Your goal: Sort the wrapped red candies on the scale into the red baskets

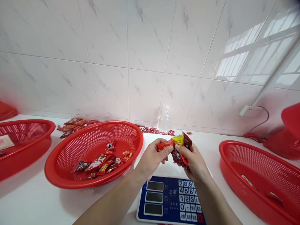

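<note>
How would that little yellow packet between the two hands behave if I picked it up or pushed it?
Being so small, the yellow packet is probably light. Its shiny wrapper may feel slightly slippery. Its flattish shape suggests it would slide rather than roll when pushed.

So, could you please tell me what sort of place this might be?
Probably a packing or weighing room: a digital scale and red plastic baskets stand on a white counter, with many small wrapped packets about.

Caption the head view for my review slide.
Left hand and right hand hold wrapped packets above a blue-panelled scale between red baskets.
</note>
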Action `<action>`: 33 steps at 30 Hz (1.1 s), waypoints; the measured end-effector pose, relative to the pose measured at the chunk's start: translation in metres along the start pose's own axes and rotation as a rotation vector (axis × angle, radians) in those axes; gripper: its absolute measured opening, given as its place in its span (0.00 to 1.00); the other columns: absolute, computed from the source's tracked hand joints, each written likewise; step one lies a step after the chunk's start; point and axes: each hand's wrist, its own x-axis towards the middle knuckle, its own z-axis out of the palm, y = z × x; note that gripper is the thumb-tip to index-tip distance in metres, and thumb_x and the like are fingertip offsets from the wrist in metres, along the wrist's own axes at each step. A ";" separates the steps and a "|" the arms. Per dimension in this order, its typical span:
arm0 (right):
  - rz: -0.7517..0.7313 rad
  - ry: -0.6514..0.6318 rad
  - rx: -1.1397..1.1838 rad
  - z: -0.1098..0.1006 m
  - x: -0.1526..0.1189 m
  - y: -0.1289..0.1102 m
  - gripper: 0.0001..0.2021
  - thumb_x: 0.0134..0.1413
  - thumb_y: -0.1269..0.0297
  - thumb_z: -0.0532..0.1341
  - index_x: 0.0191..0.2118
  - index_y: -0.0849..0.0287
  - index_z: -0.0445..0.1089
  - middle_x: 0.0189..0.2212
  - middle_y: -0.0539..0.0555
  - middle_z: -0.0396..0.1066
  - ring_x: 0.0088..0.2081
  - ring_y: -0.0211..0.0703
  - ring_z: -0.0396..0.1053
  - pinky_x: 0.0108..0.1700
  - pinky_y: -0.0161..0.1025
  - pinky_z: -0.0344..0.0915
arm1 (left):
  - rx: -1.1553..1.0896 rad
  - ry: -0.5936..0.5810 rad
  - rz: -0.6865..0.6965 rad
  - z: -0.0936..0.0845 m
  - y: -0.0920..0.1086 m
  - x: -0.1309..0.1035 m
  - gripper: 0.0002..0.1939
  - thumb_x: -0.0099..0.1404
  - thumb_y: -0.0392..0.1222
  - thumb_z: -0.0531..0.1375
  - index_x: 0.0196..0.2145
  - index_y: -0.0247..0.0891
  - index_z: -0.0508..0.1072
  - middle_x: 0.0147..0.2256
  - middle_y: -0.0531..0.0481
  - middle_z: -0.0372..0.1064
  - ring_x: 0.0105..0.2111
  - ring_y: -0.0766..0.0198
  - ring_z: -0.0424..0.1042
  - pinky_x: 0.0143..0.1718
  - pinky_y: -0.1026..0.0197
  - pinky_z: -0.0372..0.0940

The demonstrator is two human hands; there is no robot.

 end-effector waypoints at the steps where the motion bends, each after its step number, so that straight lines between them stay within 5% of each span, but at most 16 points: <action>1: -0.005 -0.025 -0.026 0.000 0.000 -0.001 0.07 0.51 0.63 0.63 0.35 0.59 0.66 0.19 0.45 0.65 0.17 0.31 0.60 0.16 0.28 0.53 | 0.026 -0.005 0.007 0.000 0.000 0.000 0.13 0.61 0.49 0.60 0.33 0.37 0.65 0.25 0.56 0.62 0.24 0.71 0.60 0.26 0.66 0.55; 10: 0.005 -0.100 -0.111 0.004 -0.003 -0.004 0.07 0.52 0.64 0.61 0.37 0.58 0.65 0.21 0.46 0.65 0.19 0.32 0.60 0.17 0.28 0.54 | 0.079 -0.035 0.090 -0.006 0.003 0.001 0.12 0.62 0.47 0.58 0.27 0.36 0.66 0.23 0.55 0.62 0.23 0.69 0.61 0.26 0.65 0.56; 29: -0.008 -0.027 -0.084 0.003 -0.001 -0.005 0.09 0.50 0.63 0.62 0.38 0.57 0.67 0.21 0.46 0.66 0.18 0.32 0.59 0.17 0.29 0.52 | 0.376 0.083 0.183 -0.004 0.000 0.000 0.13 0.65 0.50 0.54 0.35 0.38 0.71 0.27 0.52 0.65 0.27 0.66 0.63 0.28 0.64 0.59; 33: 0.010 -0.006 -0.049 0.004 -0.002 -0.007 0.10 0.47 0.62 0.64 0.37 0.58 0.67 0.19 0.45 0.65 0.17 0.32 0.58 0.16 0.29 0.53 | 0.357 0.035 0.152 -0.008 0.004 0.003 0.14 0.64 0.51 0.55 0.34 0.38 0.71 0.28 0.52 0.66 0.24 0.67 0.62 0.26 0.65 0.59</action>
